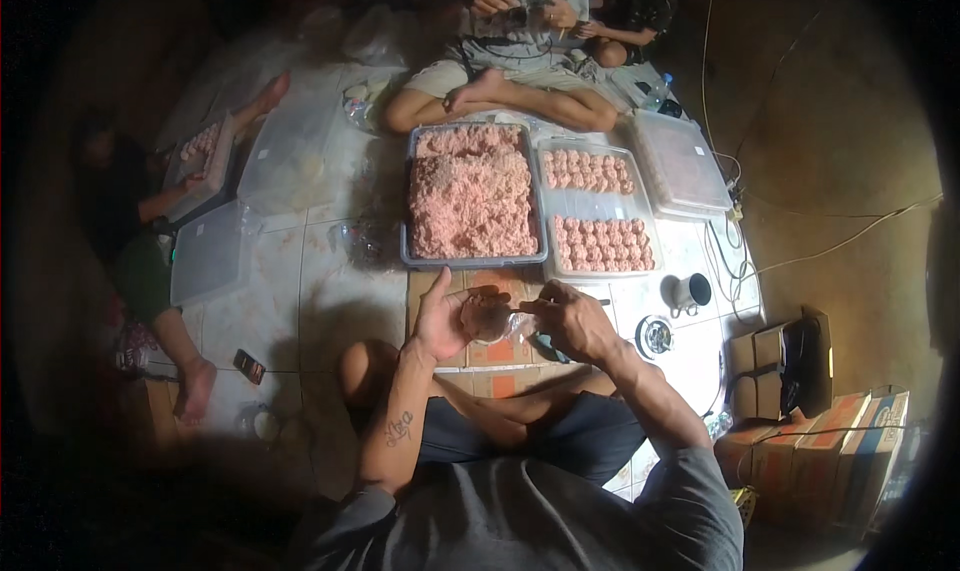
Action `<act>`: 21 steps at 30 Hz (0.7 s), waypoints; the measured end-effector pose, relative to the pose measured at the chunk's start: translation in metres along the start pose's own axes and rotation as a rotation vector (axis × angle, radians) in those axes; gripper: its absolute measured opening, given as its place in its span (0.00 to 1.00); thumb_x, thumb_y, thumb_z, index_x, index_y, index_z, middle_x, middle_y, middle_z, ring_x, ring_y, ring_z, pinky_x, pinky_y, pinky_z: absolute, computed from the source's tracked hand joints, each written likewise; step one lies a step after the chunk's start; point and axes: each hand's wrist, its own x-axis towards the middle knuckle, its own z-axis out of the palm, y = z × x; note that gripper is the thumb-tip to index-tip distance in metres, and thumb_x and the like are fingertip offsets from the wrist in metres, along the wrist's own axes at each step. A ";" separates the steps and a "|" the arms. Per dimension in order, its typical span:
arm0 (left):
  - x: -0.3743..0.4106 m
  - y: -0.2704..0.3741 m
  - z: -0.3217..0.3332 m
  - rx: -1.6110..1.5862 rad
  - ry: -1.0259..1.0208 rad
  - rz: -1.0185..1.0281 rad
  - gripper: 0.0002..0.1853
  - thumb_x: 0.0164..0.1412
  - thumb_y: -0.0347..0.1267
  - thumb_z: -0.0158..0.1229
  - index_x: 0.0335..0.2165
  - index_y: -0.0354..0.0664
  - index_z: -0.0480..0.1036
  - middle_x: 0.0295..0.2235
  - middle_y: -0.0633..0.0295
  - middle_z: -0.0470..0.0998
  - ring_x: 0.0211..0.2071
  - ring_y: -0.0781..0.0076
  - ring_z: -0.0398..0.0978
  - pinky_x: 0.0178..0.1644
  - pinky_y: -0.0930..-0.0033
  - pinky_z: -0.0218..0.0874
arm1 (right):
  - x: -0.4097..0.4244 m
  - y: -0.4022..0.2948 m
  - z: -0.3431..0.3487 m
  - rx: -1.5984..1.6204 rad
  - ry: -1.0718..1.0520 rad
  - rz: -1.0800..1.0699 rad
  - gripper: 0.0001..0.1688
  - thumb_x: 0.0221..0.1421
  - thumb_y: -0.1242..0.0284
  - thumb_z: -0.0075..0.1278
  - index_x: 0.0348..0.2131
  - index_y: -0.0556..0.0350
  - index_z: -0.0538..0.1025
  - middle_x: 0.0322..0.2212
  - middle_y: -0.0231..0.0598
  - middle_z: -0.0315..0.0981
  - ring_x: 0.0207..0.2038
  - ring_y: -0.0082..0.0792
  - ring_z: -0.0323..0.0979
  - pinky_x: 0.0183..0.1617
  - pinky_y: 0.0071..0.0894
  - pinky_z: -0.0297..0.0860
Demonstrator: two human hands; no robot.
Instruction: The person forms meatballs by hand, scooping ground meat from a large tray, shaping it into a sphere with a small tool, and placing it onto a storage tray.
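Note:
My left hand (448, 323) is palm up and cups a flattened, pinkish-brown lump of the food mixture (486, 317). Beside it, my right hand (574, 319) grips a thin utensil whose tip touches or nearly touches the lump; its full shape is hidden. Beyond my hands stands a dark-rimmed tub (403, 252) heaped with pink, crumbly mixture (472, 203). To its right lies a clear plastic tray (592, 205) with two groups of pink balls (604, 244) in rows. Flattened cardboard (420, 289) lies under my hands.
Opposite sits a person (517, 53) with a small object in their hands; another person (112, 196) at left holds a tray of balls. A lidded container (679, 162), a metal mug (690, 292), a round metal item (655, 337), cables and cartons (817, 451) are at right; a phone (249, 367) lies at left.

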 end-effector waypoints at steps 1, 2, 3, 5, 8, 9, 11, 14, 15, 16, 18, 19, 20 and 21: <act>-0.001 0.000 0.001 0.036 0.064 -0.023 0.47 0.64 0.66 0.40 0.53 0.27 0.67 0.51 0.42 0.74 0.51 0.49 0.75 0.57 0.51 0.66 | -0.001 0.000 -0.002 0.009 0.021 -0.039 0.25 0.48 0.76 0.52 0.49 0.48 0.77 0.39 0.50 0.74 0.47 0.50 0.71 0.46 0.49 0.72; 0.000 0.000 0.001 0.050 0.036 -0.037 0.48 0.63 0.66 0.41 0.54 0.25 0.65 0.54 0.41 0.72 0.55 0.50 0.71 0.61 0.50 0.62 | -0.003 -0.002 -0.004 0.141 0.093 -0.013 0.23 0.49 0.77 0.53 0.48 0.52 0.77 0.39 0.49 0.74 0.45 0.50 0.72 0.44 0.47 0.72; -0.001 -0.002 0.001 0.050 -0.028 -0.015 0.48 0.63 0.66 0.41 0.54 0.25 0.65 0.54 0.41 0.72 0.55 0.50 0.71 0.61 0.50 0.62 | -0.005 -0.003 -0.005 0.253 0.197 -0.006 0.21 0.50 0.78 0.53 0.47 0.55 0.77 0.38 0.49 0.75 0.43 0.50 0.73 0.43 0.45 0.72; 0.000 -0.006 -0.002 0.002 -0.146 -0.028 0.47 0.63 0.65 0.42 0.55 0.27 0.65 0.53 0.42 0.72 0.55 0.50 0.71 0.61 0.49 0.61 | -0.008 -0.008 -0.001 0.454 0.209 0.192 0.19 0.55 0.77 0.53 0.47 0.61 0.75 0.33 0.48 0.75 0.36 0.48 0.75 0.39 0.39 0.71; 0.000 -0.020 -0.010 -0.202 -0.176 -0.049 0.45 0.63 0.63 0.45 0.54 0.27 0.66 0.53 0.41 0.73 0.54 0.46 0.72 0.63 0.43 0.58 | -0.010 -0.016 0.013 0.683 0.225 0.452 0.18 0.62 0.74 0.50 0.50 0.61 0.72 0.27 0.47 0.75 0.32 0.47 0.76 0.39 0.38 0.70; 0.001 -0.025 -0.014 -0.194 -0.104 -0.037 0.44 0.64 0.61 0.46 0.54 0.27 0.66 0.53 0.40 0.73 0.54 0.45 0.72 0.64 0.41 0.57 | -0.012 -0.018 0.018 0.666 0.236 0.432 0.18 0.62 0.74 0.50 0.50 0.61 0.72 0.27 0.47 0.75 0.32 0.47 0.76 0.39 0.38 0.70; 0.003 -0.031 -0.024 -0.216 -0.107 0.008 0.42 0.64 0.59 0.47 0.53 0.27 0.67 0.54 0.40 0.72 0.54 0.44 0.72 0.66 0.41 0.54 | -0.015 -0.021 0.028 0.605 0.263 0.426 0.18 0.62 0.74 0.50 0.51 0.62 0.72 0.30 0.48 0.77 0.34 0.46 0.77 0.40 0.40 0.70; 0.004 -0.032 -0.036 -0.462 -0.062 0.315 0.35 0.65 0.57 0.49 0.48 0.32 0.70 0.51 0.43 0.74 0.51 0.48 0.75 0.61 0.43 0.63 | -0.018 -0.027 0.038 0.608 0.267 0.427 0.17 0.62 0.76 0.49 0.50 0.63 0.73 0.34 0.52 0.77 0.37 0.45 0.78 0.42 0.40 0.71; 0.005 -0.032 -0.038 -0.472 -0.103 0.306 0.35 0.65 0.57 0.49 0.48 0.32 0.70 0.51 0.43 0.74 0.51 0.48 0.75 0.61 0.43 0.63 | -0.018 -0.029 0.040 0.651 0.283 0.413 0.17 0.61 0.76 0.49 0.49 0.63 0.73 0.35 0.54 0.77 0.37 0.45 0.78 0.42 0.39 0.71; 0.006 -0.030 -0.039 -0.066 0.208 0.405 0.33 0.65 0.56 0.49 0.46 0.33 0.70 0.49 0.46 0.76 0.49 0.52 0.76 0.58 0.46 0.66 | -0.019 -0.032 0.041 0.644 0.281 0.423 0.15 0.61 0.78 0.49 0.48 0.64 0.74 0.36 0.55 0.77 0.38 0.44 0.77 0.43 0.38 0.71; 0.005 -0.027 -0.038 0.368 0.520 0.480 0.30 0.66 0.56 0.50 0.44 0.37 0.70 0.45 0.52 0.78 0.48 0.61 0.77 0.50 0.53 0.72 | -0.019 -0.037 0.041 0.637 0.268 0.427 0.15 0.61 0.78 0.49 0.47 0.64 0.74 0.36 0.54 0.77 0.37 0.44 0.77 0.43 0.38 0.71; 0.003 -0.023 -0.036 0.415 0.517 0.524 0.30 0.66 0.56 0.50 0.44 0.37 0.70 0.45 0.52 0.78 0.48 0.61 0.77 0.50 0.53 0.72 | -0.018 -0.040 0.041 0.653 0.253 0.437 0.15 0.60 0.78 0.50 0.47 0.64 0.75 0.36 0.54 0.77 0.37 0.43 0.77 0.42 0.38 0.71; 0.001 -0.019 -0.033 0.243 0.416 0.483 0.29 0.66 0.55 0.50 0.44 0.38 0.70 0.45 0.52 0.77 0.50 0.60 0.75 0.50 0.54 0.72 | -0.018 -0.043 0.041 0.638 0.255 0.440 0.15 0.60 0.78 0.50 0.47 0.64 0.75 0.36 0.54 0.77 0.37 0.43 0.77 0.42 0.38 0.71; -0.002 -0.016 -0.031 0.074 0.316 0.456 0.28 0.66 0.55 0.51 0.44 0.38 0.69 0.45 0.53 0.76 0.52 0.59 0.73 0.49 0.55 0.73 | -0.018 -0.045 0.041 0.613 0.266 0.408 0.15 0.60 0.78 0.51 0.47 0.63 0.75 0.35 0.49 0.76 0.36 0.38 0.76 0.41 0.34 0.71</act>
